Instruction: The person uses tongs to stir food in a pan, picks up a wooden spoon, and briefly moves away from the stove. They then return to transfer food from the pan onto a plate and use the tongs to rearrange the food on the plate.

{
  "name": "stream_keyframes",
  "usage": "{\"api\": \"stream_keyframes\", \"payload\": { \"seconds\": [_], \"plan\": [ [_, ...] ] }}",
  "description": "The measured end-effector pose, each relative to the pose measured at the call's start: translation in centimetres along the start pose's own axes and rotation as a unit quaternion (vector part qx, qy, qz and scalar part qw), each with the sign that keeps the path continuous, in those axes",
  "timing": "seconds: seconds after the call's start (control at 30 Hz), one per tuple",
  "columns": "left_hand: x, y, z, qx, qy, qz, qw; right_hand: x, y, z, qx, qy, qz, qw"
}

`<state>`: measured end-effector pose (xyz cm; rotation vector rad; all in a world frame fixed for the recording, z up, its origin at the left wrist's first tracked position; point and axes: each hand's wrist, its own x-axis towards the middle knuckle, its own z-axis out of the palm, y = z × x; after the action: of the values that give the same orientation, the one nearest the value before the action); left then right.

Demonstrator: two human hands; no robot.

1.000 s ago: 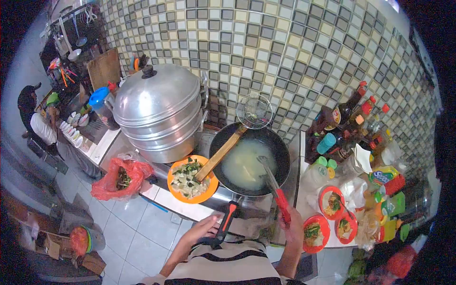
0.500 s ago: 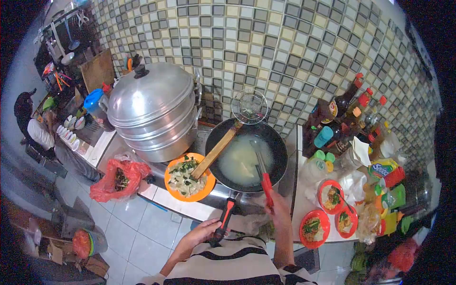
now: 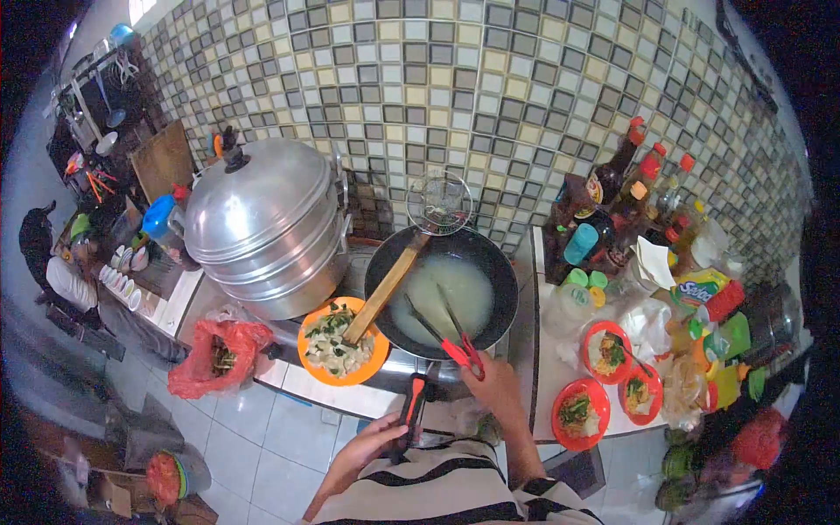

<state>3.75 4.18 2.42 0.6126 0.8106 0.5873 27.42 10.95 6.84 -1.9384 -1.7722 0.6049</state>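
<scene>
A dark wok (image 3: 505, 308) stands in the middle with cloudy, pale liquid (image 3: 464, 278) in it. My left hand (image 3: 378, 437) is wrapped round its black and red handle. In my right hand (image 3: 495, 385) are tongs (image 3: 455, 346) with red grips; their two dark arms are spread apart, tips down in the liquid. Nothing shows between the tips. A wire strainer (image 3: 440, 203) leans at the wok's far side. Its wooden handle (image 3: 385, 296) slants across the wok's left rim down to an orange plate (image 3: 378, 360) of pale pieces and green leaves.
A tall aluminium steamer (image 3: 262, 227) stands left of the wok, with a red plastic bag (image 3: 249, 337) in front. Right are several red plates of food (image 3: 581, 414), bottles (image 3: 617, 166) and jars. A person (image 3: 70, 280) is at far left.
The tongs have gone from closed together to spread apart in the liquid, and my right hand has shifted slightly left. My left hand stays on the wok handle. The whole view has shifted slightly.
</scene>
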Motion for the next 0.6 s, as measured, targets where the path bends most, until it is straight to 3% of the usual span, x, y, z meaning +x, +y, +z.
{"api": "stream_keyframes", "payload": {
  "seconds": [0.27,0.33,0.47,0.6],
  "plan": [
    [1.6,-1.5,-1.6,0.094,-0.052,0.042,0.993,-0.1,1.0,-1.8,-0.061,0.116,0.034,0.991],
    [1.5,-1.8,-1.4,0.094,-0.046,0.046,0.993,0.6,1.4,-1.6,-0.129,0.12,0.091,0.98],
    [0.8,-1.1,-0.1,0.06,-0.03,0.039,0.997,2.9,2.6,0.9,-0.133,0.152,0.083,0.976],
    [0.5,-0.8,0.5,0.052,-0.013,0.021,0.998,4.1,1.5,2.5,-0.118,0.118,0.039,0.985]
  ]
}}
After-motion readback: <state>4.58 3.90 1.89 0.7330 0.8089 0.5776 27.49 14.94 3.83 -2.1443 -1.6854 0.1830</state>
